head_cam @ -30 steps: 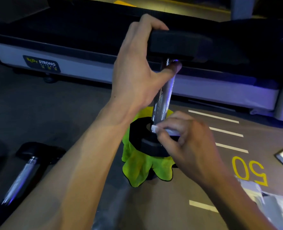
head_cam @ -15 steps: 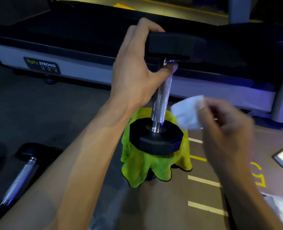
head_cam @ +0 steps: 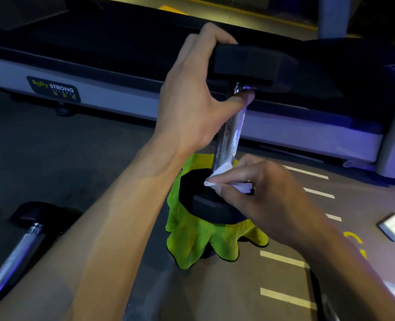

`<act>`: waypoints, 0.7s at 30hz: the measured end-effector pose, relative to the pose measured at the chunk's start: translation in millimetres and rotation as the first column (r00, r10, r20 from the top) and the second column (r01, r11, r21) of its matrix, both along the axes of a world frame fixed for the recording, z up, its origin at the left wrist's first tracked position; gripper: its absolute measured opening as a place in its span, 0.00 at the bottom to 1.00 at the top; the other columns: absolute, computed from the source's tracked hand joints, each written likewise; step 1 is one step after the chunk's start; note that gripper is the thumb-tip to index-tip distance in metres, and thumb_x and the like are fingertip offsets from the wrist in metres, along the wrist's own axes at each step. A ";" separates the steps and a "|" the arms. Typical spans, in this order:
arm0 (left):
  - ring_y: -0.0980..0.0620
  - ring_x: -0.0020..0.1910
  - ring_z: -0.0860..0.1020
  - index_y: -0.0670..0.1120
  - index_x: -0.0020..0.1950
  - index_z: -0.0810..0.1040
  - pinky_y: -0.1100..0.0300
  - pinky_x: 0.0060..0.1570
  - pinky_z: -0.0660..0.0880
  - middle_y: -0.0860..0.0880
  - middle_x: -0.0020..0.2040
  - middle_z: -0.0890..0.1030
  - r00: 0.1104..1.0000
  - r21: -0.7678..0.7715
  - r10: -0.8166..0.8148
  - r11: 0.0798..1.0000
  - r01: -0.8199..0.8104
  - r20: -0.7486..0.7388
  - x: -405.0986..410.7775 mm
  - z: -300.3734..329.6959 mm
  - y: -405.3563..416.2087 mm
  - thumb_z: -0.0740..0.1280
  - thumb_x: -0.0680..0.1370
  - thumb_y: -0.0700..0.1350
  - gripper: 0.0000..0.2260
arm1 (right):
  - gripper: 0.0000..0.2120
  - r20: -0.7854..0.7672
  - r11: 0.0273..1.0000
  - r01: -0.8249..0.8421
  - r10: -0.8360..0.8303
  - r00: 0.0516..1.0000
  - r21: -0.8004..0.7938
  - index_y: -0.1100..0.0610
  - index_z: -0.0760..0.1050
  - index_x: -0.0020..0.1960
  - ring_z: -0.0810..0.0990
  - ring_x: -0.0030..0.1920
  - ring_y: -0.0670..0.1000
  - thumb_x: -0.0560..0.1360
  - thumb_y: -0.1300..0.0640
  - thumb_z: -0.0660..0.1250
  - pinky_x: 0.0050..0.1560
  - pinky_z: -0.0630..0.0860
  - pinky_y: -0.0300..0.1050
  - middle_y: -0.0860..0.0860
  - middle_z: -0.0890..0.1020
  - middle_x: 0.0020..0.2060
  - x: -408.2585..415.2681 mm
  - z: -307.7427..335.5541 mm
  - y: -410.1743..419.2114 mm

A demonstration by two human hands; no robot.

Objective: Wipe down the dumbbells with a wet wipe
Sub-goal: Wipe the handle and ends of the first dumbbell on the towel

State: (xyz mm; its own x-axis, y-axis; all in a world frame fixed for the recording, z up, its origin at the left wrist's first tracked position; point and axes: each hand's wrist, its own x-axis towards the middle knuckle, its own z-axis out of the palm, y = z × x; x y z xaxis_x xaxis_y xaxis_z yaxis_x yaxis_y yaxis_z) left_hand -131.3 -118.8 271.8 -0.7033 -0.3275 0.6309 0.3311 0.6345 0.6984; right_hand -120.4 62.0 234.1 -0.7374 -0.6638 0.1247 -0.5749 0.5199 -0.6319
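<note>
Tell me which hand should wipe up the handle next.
Right. The right hand pinches the wet wipe at the base of the upright dumbbell's handle. The left hand grips the top head, steadying it on the green cloth.

The upright dumbbell (head_cam: 229, 133) has a shiny knurled metal grip and matt black rubbery heads, a fluffy green cloth (head_cam: 205, 242) under it, a thin white wipe (head_cam: 222, 179) at its base, and matt floor (head_cam: 76, 158) at 9 o'clock.
</note>
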 end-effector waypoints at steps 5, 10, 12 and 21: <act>0.56 0.52 0.77 0.48 0.61 0.77 0.53 0.52 0.77 0.55 0.55 0.78 1.000 -0.002 -0.015 1.000 0.015 0.002 -0.7 2.2 1.3 0.81 0.69 0.50 0.24 | 0.08 -0.134 0.996 0.081 -0.083 0.987 -0.026 0.39 0.87 0.47 0.81 0.44 0.40 0.74 0.53 0.76 0.42 0.69 0.29 0.38 0.82 0.39 0.2 -6.0 -3.5; 0.57 0.52 0.77 0.49 0.61 0.76 0.52 0.52 0.78 0.57 0.55 0.76 0.999 -0.009 -0.043 0.999 0.043 0.011 2.2 2.8 5.4 0.82 0.69 0.50 0.25 | 0.03 -0.456 0.988 0.055 -0.116 0.882 -0.145 0.52 0.86 0.46 0.77 0.39 0.45 0.77 0.56 0.73 0.39 0.70 0.40 0.47 0.81 0.39 -10.5 5.4 -17.9; 0.57 0.52 0.76 0.49 0.61 0.76 0.51 0.51 0.78 0.57 0.55 0.76 0.999 -0.007 -0.042 0.999 0.042 0.014 2.4 3.6 5.8 0.82 0.69 0.50 0.25 | 0.04 -0.538 0.975 0.086 -0.186 0.822 -0.206 0.54 0.85 0.50 0.76 0.40 0.47 0.77 0.59 0.72 0.40 0.69 0.39 0.48 0.80 0.41 -17.1 6.4 -19.3; 0.58 0.50 0.76 0.49 0.60 0.76 0.52 0.51 0.77 0.56 0.55 0.77 0.997 0.022 -0.078 0.997 0.078 0.005 5.4 2.5 3.5 0.82 0.68 0.49 0.25 | 0.03 -0.566 0.978 0.106 -0.190 0.802 -0.178 0.52 0.85 0.48 0.76 0.39 0.47 0.76 0.57 0.73 0.39 0.69 0.43 0.45 0.78 0.38 -16.6 14.1 -20.6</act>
State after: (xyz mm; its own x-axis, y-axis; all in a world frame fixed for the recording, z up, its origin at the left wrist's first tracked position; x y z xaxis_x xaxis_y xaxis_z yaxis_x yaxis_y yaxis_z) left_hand -125.9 -115.3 274.2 -0.7308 -0.2855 0.6200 0.3747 0.5914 0.7140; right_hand -137.0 41.4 248.2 -0.5883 -0.4990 0.6363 -0.7776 0.5651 -0.2758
